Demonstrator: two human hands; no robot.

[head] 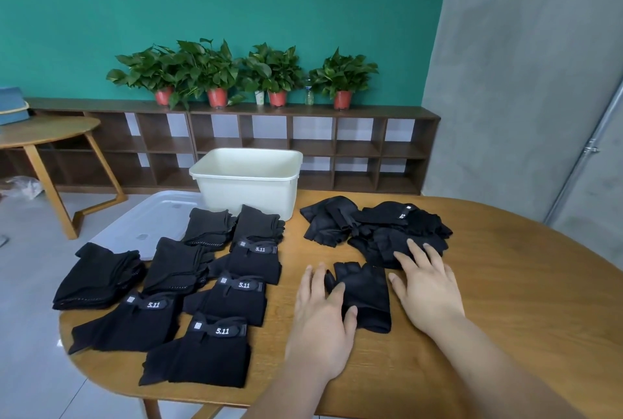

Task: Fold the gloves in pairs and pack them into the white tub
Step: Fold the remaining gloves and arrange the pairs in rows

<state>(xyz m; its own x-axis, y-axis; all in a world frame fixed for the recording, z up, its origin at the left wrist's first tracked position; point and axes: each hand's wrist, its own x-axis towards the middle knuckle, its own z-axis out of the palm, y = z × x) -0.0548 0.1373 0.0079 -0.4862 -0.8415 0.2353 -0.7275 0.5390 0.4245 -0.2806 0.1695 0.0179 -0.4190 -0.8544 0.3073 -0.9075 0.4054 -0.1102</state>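
A black fingerless fabric glove [369, 297] lies flat on the oval wooden counter [505, 300] between our hands. Our left hand [320, 314] rests on its left edge, fingers straight and gripping nothing. Our right hand [426, 287] lies flat just beside it, fingers spread, tips touching the loose heap of black gloves [381, 223]. To the left lie folded black pairs [215, 287], with the white plastic tub [246, 182] beyond them.

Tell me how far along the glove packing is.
Done: about eight folded bundles lie on the left of the table. In hand: the left hand rests on one fingerless glove while the right hand touches the loose pile. Left: that pile needs pairing and folding, and nothing shows in the white tub, so all packing remains.
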